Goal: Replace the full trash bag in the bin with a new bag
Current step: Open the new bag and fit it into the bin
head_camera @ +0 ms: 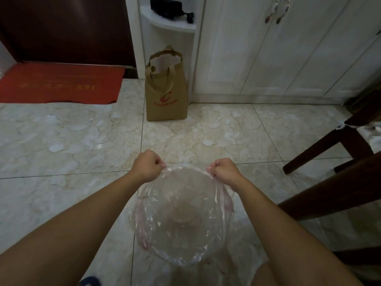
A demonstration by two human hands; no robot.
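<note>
In the lower middle of the frame, a clear plastic bag [181, 219] hangs open above the marble floor [61, 141]. The left hand [147, 165] and the right hand [223, 171] are both closed into fists, each pinching the far rim of the bag. A brown paper bag [167, 96] stands upright at upper centre against a white cabinet [257, 48], beside a red mat [59, 83] at upper left.

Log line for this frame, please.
stage: opening new bag | left hand: gripping rim | right hand: gripping rim | clear thin plastic bag: mouth spread open
</note>
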